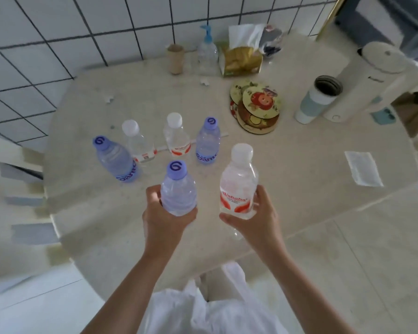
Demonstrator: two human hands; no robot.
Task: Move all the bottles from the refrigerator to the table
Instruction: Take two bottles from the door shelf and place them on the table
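Because the pale stone bench [287, 169] filled most of the frame, there was bare room at its near edge, and both hands hovered over that stretch, probably to set down two more bottles. Four water bottles stood together at centre left: a blue-capped bottle [115, 159] leaning at the left, two white-capped red-label bottles [138, 141] [176, 135] behind, and another blue-capped one [208, 141] to the right, grouped near one another, seemingly to leave space for later arrivals. The left hand [164, 213] curled round the lower body of a blue-capped bottle [177, 189], held upright. The right hand [253, 213] gripped a white-capped Wahaha bottle [239, 182] low on its label, also upright, likely so each base could meet the bench flat. The refrigerator was out of view, so how many bottles remained there could not be told.
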